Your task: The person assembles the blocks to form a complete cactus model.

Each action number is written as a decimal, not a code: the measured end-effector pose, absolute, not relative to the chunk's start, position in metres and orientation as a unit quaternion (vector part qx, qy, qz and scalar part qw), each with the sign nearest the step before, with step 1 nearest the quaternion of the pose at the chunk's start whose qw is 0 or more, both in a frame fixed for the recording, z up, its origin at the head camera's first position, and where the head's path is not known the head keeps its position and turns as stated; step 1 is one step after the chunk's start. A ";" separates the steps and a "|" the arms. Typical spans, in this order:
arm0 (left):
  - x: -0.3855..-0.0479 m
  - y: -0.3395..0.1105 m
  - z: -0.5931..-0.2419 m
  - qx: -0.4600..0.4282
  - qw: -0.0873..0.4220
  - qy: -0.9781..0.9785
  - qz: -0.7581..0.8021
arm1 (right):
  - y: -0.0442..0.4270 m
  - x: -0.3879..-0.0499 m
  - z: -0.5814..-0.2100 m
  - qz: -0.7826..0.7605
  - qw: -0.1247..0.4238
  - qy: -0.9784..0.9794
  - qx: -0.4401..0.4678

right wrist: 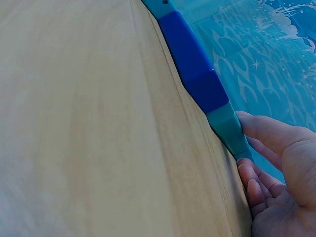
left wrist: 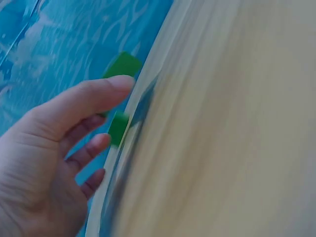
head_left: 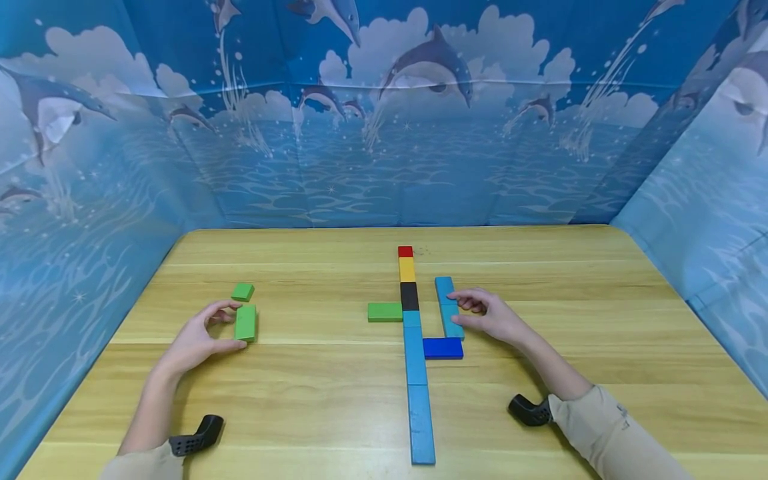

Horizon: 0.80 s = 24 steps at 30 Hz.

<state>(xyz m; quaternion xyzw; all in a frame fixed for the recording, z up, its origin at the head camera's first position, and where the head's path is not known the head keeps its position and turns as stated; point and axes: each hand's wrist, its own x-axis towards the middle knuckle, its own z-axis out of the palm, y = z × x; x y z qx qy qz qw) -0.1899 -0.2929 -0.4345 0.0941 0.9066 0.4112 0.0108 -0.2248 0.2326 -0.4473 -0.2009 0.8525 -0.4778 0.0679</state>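
My left hand (head_left: 195, 337) pinches a green block (head_left: 246, 324), thumb at its near end and fingers at its far end. Just beyond lies a smaller-looking green block (head_left: 243, 292). In the left wrist view the thumb covers part of the green block (left wrist: 123, 64). At the right, my right hand (head_left: 495, 319) touches a pair of light blue blocks (head_left: 445, 289) laid end to end, its thumb and forefinger both along their right side. A dark blue block (head_left: 443, 348) lies crosswise at their near end; the right wrist view shows the thumb against light blue (right wrist: 229, 129).
A long row runs up mid-table: light blue blocks (head_left: 420, 420), a black block (head_left: 409, 296), a yellow block (head_left: 407, 269) and a red block (head_left: 405, 251). Another green block (head_left: 385, 312) abuts its left side. A dolphin-print curtain (head_left: 336, 173) surrounds the wooden table (head_left: 312, 407).
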 end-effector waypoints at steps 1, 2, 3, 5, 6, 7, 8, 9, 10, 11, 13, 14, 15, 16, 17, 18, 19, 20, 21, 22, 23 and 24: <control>-0.192 -0.288 -0.433 0.094 0.008 0.904 0.417 | 0.232 -0.225 -0.447 -0.477 0.068 0.853 -0.201; -0.195 -0.282 -0.432 0.095 0.003 0.902 0.421 | 0.232 -0.225 -0.447 -0.477 0.067 0.853 -0.201; -0.198 -0.277 -0.430 0.098 -0.003 0.900 0.426 | 0.232 -0.225 -0.447 -0.476 0.067 0.853 -0.202; -0.204 -0.264 -0.429 0.107 -0.018 0.897 0.429 | 0.232 -0.225 -0.446 -0.476 0.066 0.853 -0.202; -0.207 -0.258 -0.428 0.114 -0.025 0.894 0.432 | 0.232 -0.225 -0.447 -0.476 0.065 0.853 -0.201; -0.211 -0.251 -0.427 0.120 -0.032 0.891 0.436 | 0.232 -0.225 -0.447 -0.476 0.065 0.854 -0.201; -0.214 -0.245 -0.426 0.126 -0.037 0.887 0.442 | 0.232 -0.225 -0.447 -0.477 0.064 0.853 -0.201; -0.217 -0.238 -0.425 0.132 -0.040 0.884 0.447 | 0.232 -0.225 -0.447 -0.478 0.064 0.853 -0.200; -0.220 -0.231 -0.424 0.137 -0.042 0.880 0.452 | 0.232 -0.225 -0.447 -0.478 0.064 0.853 -0.199; -0.224 -0.225 -0.423 0.141 -0.041 0.877 0.458 | 0.232 -0.226 -0.448 -0.479 0.063 0.853 -0.200; -0.230 -0.212 -0.422 0.148 -0.036 0.871 0.467 | 0.232 -0.226 -0.448 -0.480 0.063 0.851 -0.202; -0.233 -0.206 -0.421 0.151 -0.033 0.869 0.469 | 0.233 -0.226 -0.449 -0.481 0.063 0.851 -0.202; -0.236 -0.200 -0.421 0.154 -0.031 0.868 0.471 | 0.233 -0.226 -0.449 -0.480 0.062 0.851 -0.202; -0.240 -0.194 -0.421 0.158 -0.030 0.866 0.474 | 0.233 -0.226 -0.449 -0.481 0.062 0.851 -0.201; -0.243 -0.188 -0.422 0.162 -0.029 0.863 0.477 | 0.233 -0.226 -0.449 -0.481 0.063 0.851 -0.201; -0.246 -0.182 -0.422 0.165 -0.028 0.861 0.481 | 0.233 -0.225 -0.449 -0.481 0.064 0.851 -0.200; -0.249 -0.177 -0.423 0.168 -0.026 0.858 0.485 | 0.233 -0.225 -0.448 -0.481 0.064 0.852 -0.199; -0.252 -0.172 -0.424 0.170 -0.026 0.855 0.489 | 0.233 -0.225 -0.448 -0.481 0.065 0.852 -0.198; -0.254 -0.167 -0.426 0.173 -0.025 0.853 0.492 | 0.233 -0.225 -0.447 -0.481 0.066 0.852 -0.197; -0.257 -0.163 -0.428 0.174 -0.024 0.851 0.495 | 0.233 -0.224 -0.447 -0.481 0.067 0.852 -0.197; -0.260 -0.158 -0.429 0.175 -0.021 0.850 0.497 | 0.233 -0.224 -0.446 -0.481 0.069 0.852 -0.197; -0.262 -0.154 -0.431 0.177 -0.021 0.848 0.499 | 0.233 -0.224 -0.446 -0.480 0.069 0.852 -0.197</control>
